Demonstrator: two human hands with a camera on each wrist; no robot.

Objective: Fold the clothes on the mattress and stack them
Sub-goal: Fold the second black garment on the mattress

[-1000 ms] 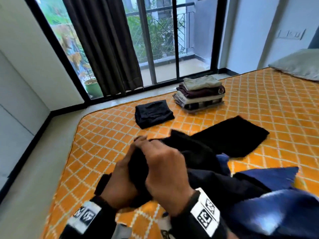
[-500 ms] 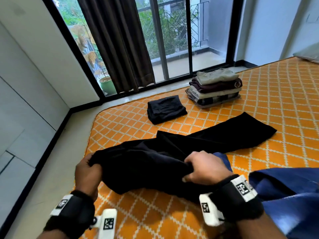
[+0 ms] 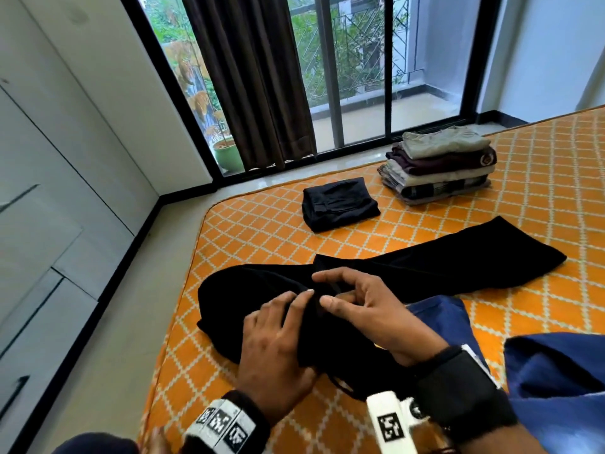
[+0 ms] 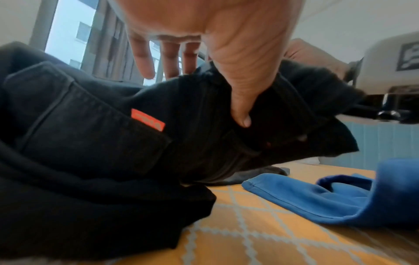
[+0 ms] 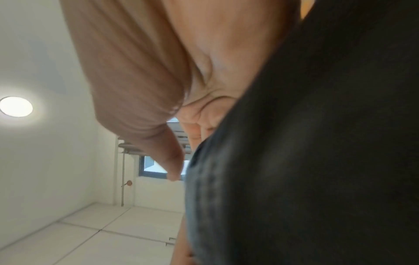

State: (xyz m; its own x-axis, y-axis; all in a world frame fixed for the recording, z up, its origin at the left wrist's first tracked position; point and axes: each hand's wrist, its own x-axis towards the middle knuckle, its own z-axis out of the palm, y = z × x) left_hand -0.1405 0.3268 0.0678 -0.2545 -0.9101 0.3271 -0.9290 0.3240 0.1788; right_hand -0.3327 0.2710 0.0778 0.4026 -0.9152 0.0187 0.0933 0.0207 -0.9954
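Black trousers [image 3: 425, 267] under both hands, long axis running away rightward from right hand [image 3: 366, 309], loosely spread; left hand [image 3: 275, 348] flat, thumb pressing waistband, equally near.

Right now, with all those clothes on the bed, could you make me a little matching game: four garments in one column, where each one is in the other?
Things:
1. black trousers
2. blue garment
3. small black folded piece
4. grey top

Places:
a. lying alone near the window
b. crowning the stack
c. under both hands
d. loose at the person's right

Pairs: 1-c, 2-d, 3-a, 4-b
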